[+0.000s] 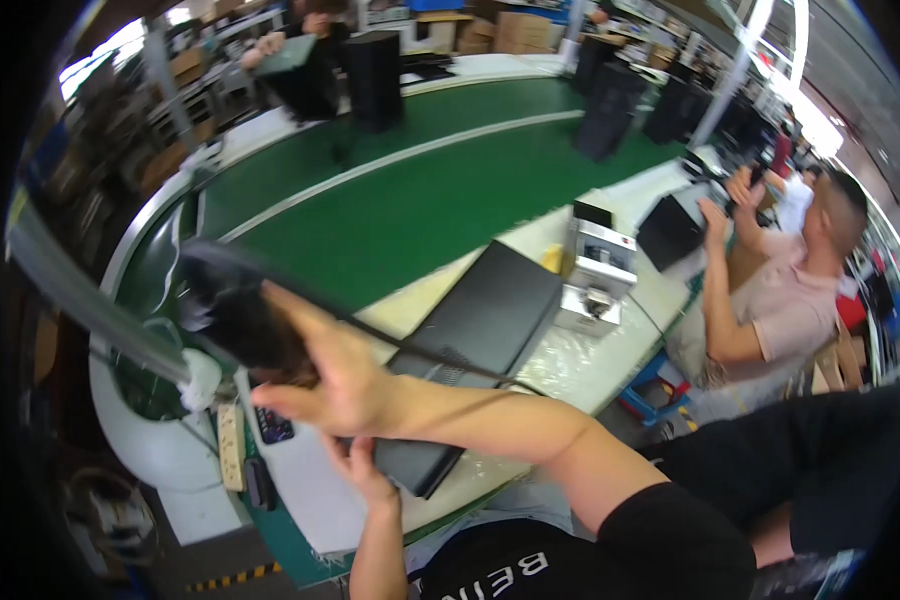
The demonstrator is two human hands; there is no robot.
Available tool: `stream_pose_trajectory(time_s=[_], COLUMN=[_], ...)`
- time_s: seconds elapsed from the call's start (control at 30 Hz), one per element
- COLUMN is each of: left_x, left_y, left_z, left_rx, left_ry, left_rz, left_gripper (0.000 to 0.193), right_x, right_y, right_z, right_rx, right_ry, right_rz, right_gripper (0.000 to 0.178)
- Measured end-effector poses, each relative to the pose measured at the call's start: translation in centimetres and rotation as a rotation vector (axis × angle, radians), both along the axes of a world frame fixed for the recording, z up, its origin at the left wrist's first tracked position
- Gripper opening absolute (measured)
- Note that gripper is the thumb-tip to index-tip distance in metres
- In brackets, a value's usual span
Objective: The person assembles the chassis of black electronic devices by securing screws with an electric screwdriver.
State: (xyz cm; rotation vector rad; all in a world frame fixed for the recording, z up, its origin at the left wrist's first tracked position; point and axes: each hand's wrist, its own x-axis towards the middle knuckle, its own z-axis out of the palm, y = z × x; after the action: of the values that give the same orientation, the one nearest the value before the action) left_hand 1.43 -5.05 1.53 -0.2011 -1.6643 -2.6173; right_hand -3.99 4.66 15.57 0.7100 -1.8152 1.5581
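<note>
My right hand reaches across to the left. Its fingers close round a black object, smeared by motion, so its kind cannot be made out. A dark cord passes across my wrist and forearm. Below it, my left hand grips the near left end of a flat black computer case. The case lies slantwise on the bench, with a vent grid in its top; my right forearm hides its middle.
White boxes stand right of the case on the pale bench. A power strip and phone lie left. Beyond is a green conveyor with black cases. A co-worker sits right; a grey pole rises left.
</note>
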Motion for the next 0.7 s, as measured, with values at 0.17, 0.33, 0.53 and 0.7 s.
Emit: stream_pose_trajectory(time_s=[0.17, 0.33, 0.53, 0.7], left_x=[-0.1, 0.2, 1.4, 1.4], left_y=[-0.2, 0.2, 0.9, 0.8], left_z=[0.8, 1.1, 0.9, 0.7], left_rx=[0.038, -0.015, 0.081, 0.071], left_ry=[-0.016, -0.051, -0.013, -0.036], left_rz=[0.029, 0.01, 0.079, 0.085], left_gripper=[0.045, 0.042, 0.037, 0.037], right_x=[-0.1, 7.0, 13.9, 13.5], right_y=[1.0, 14.4, 29.8, 33.0], right_z=[2.3, 4.3, -4.6, -9.0], right_rx=[-0.049, -0.079, -0.144, -0.023], right_ry=[0.127, 0.388, 0.255, 0.227], right_rz=[-0.089, -0.607, -1.225, -1.219], right_gripper=[0.073, 0.046, 0.057, 0.06])
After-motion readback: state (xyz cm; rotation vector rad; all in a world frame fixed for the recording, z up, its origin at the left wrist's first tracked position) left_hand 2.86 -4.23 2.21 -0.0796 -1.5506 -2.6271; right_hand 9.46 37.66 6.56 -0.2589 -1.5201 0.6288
